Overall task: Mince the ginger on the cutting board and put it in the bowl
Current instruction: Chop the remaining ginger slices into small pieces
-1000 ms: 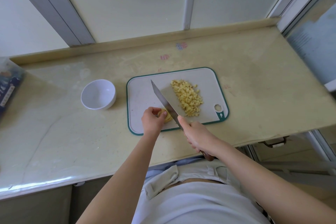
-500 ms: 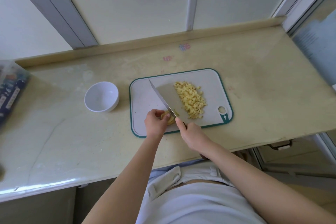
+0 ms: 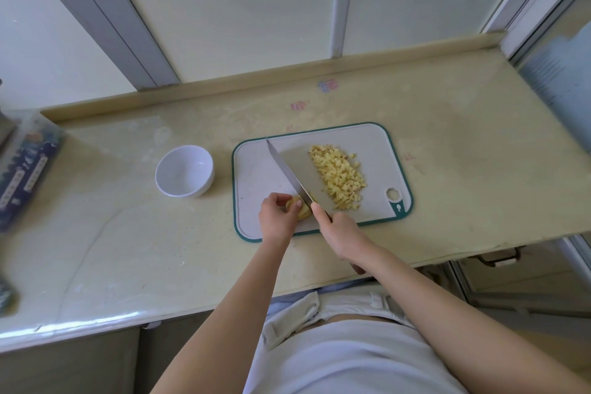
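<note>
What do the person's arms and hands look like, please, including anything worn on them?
The left forearm and right forearm are bare, with no sleeves in view. The left hand and right hand wear no gloves, and no ring, watch or bracelet shows. The person wears a white top.

The cutting board (image 3: 256,176) is pale grey-white with a teal rim. The minced ginger (image 3: 340,181) and the ginger piece (image 3: 305,213) are pale yellow. The bowl (image 3: 184,171) is white, the knife (image 3: 294,169) blade silver-grey, the counter (image 3: 463,169) mottled cream, and the box (image 3: 25,169) dark blue.
</note>
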Demonstrator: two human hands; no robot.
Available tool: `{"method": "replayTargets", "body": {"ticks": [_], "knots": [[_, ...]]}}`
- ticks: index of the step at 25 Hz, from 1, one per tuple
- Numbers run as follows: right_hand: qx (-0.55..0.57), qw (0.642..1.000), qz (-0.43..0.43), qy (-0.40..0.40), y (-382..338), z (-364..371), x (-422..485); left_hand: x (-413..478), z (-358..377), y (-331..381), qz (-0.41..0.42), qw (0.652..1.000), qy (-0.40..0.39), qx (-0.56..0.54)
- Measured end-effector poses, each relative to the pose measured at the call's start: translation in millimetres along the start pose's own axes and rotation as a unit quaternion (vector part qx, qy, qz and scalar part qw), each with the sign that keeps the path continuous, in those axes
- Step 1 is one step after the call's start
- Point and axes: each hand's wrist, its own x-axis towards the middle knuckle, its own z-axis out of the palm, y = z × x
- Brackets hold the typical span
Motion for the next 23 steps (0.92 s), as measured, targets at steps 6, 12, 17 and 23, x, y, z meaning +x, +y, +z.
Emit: {"method": "replayTargets", "body": {"ticks": [6, 12, 17, 23], "knots": [[0.108, 0.993, 0.032, -0.045, -2.2, -17.3, -4.3, 0.0, -3.7, -2.4, 0.000, 0.999, -0.027, -0.025], [0.120, 0.990, 0.040, -0.068, -5.6, -22.5, -22.5, -2.3, -3.9, -8.2, -0.026, 0.998, -0.024, -0.059], [0.121, 0.988, 0.067, -0.067, -5.1, -19.1, -31.9, -3.3, -1.3, -5.1, -0.048, 0.997, 0.002, -0.061], [0.096, 0.990, 0.088, -0.062, -8.1, -18.6, -36.1, -3.5, -1.2, -0.7, -0.058, 0.997, 0.014, -0.054]]}}
